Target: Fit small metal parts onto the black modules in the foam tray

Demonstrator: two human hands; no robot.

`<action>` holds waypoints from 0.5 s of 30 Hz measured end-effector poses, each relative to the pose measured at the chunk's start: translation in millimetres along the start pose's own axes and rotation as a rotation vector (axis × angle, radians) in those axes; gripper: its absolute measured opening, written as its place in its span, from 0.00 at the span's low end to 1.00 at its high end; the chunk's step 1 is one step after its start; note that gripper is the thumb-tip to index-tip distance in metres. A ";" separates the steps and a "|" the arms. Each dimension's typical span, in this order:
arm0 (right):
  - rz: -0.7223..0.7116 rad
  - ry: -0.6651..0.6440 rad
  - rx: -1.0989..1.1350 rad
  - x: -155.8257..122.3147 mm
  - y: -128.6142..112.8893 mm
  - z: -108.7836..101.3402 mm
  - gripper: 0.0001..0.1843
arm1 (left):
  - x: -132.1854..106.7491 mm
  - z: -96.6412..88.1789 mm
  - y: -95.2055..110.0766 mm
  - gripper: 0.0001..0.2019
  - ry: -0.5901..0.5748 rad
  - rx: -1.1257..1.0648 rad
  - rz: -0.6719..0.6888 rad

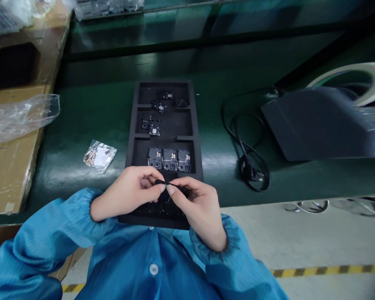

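A black foam tray with several compartments lies on the green bench, its near end over the bench edge. Three small dark square modules sit side by side in its third compartment, and a few loose ones lie in the two farther compartments. My left hand and my right hand meet above the tray's near end. Both pinch one small black part between their fingertips. Blue coat sleeves cover both my wrists. The tray's nearest compartment is mostly hidden under my hands.
A small clear bag of parts lies left of the tray. Cardboard boxes and crumpled clear plastic stand at the left. A black cable with plug and a dark tape dispenser with a white roll are at the right.
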State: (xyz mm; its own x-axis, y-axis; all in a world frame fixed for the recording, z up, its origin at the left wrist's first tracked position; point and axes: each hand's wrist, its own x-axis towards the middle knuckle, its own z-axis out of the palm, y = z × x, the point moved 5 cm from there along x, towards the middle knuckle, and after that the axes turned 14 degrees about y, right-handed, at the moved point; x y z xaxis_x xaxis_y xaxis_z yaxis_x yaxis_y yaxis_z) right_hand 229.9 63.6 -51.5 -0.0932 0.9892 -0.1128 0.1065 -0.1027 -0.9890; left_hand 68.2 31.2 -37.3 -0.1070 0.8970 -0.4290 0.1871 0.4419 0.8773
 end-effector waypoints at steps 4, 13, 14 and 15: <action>0.010 -0.032 0.042 2.4 -0.8 1.8 0.06 | -2.7 -1.3 -1.4 0.06 -0.026 0.026 0.043; -0.068 -0.139 -0.026 -0.4 0.7 0.0 0.09 | -11.2 -1.9 -4.7 0.09 0.007 0.078 0.135; -0.073 -0.135 -0.016 -2.0 1.6 -0.5 0.09 | -12.4 -1.9 -4.9 0.09 0.007 0.077 0.143; -0.077 -0.130 -0.008 -3.5 2.3 -0.8 0.09 | -13.2 -2.1 -4.9 0.09 0.012 0.074 0.152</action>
State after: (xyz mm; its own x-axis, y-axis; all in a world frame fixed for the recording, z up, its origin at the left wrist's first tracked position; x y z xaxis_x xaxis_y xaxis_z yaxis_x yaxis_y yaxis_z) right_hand 231.2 59.9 -53.3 -0.2283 0.9724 -0.0484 0.1015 -0.0257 -0.9945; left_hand 66.6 17.1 -35.4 -0.0835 0.9535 -0.2895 0.2735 0.3013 0.9135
